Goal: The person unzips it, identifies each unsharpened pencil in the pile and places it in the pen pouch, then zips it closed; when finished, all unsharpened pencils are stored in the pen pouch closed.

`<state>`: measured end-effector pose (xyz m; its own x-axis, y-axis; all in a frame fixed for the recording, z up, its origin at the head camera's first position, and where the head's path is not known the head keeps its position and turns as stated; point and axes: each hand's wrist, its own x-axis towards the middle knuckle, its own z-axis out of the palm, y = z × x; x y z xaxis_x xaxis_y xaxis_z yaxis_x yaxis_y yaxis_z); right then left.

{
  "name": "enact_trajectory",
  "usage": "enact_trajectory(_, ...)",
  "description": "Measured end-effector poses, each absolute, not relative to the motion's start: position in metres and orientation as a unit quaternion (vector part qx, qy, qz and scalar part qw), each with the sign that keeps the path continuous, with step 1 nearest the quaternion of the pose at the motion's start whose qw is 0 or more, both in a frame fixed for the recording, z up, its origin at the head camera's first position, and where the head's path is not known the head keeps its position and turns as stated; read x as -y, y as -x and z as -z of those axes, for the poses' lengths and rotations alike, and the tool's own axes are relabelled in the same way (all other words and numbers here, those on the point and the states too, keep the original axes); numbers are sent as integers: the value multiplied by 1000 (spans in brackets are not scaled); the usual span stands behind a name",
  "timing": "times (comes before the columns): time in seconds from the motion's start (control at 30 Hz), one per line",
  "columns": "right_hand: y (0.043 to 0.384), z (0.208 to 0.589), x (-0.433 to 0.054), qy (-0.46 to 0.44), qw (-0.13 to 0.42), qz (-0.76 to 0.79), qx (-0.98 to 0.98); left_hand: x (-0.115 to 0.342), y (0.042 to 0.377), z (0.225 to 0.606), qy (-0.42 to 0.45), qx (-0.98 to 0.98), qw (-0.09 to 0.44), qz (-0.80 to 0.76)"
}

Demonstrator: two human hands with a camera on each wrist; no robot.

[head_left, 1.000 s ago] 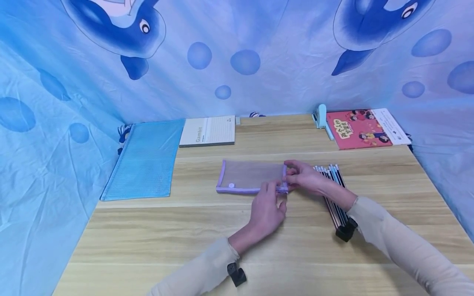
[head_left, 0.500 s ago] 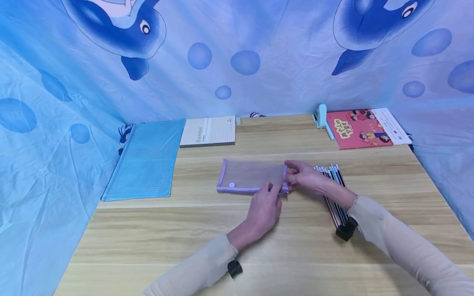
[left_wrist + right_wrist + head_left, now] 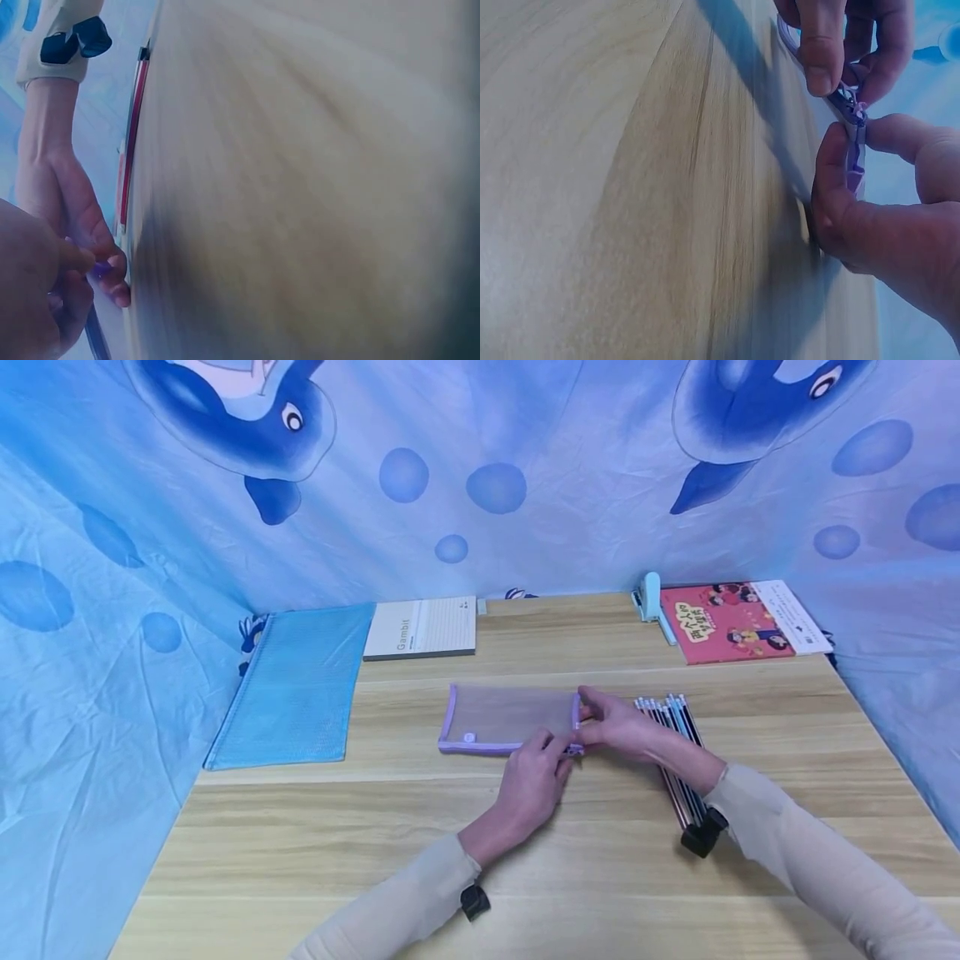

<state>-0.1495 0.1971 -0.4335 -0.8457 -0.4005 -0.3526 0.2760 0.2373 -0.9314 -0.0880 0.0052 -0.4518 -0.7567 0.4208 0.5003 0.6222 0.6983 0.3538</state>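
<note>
A sheer zip pencil pouch (image 3: 502, 714) with purple edging lies at mid-table, its zip along the near edge. My left hand (image 3: 528, 781) pinches the zip near the right corner. In the right wrist view, that hand's thumb (image 3: 821, 56) and fingers are right at the metal zip slider (image 3: 849, 96). My right hand (image 3: 622, 727) grips the pouch's right end, thumb and fingers on either side of the purple edge (image 3: 856, 161). In the left wrist view, a bit of purple shows between the right hand's fingers (image 3: 111, 281).
Several pencils (image 3: 675, 718) lie beneath my right forearm. A blue mesh zip folder (image 3: 292, 685) and a Gambit notebook (image 3: 423, 627) lie at the back left. At the back right are a light blue stapler (image 3: 651, 597) and a red booklet (image 3: 731, 627). A blue curtain (image 3: 555, 552) borders the table.
My left hand has shifted slightly left and down along the zip edge. My right hand's fingers have moved a little toward the pouch's near corner. The pouch stays in place.
</note>
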Motion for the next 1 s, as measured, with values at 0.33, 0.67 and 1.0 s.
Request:
enact_trajectory(0.33,158,436,-205,83,286,574,-763,5,94,453,292,905,200,237)
enact_trajectory(0.67,165,435,-210,98,304,583,-747,40,95,457,256,911,210,246)
enact_trajectory(1.0,169,433,-221,102,314,565,-757,87,95,455,216,924,206,240)
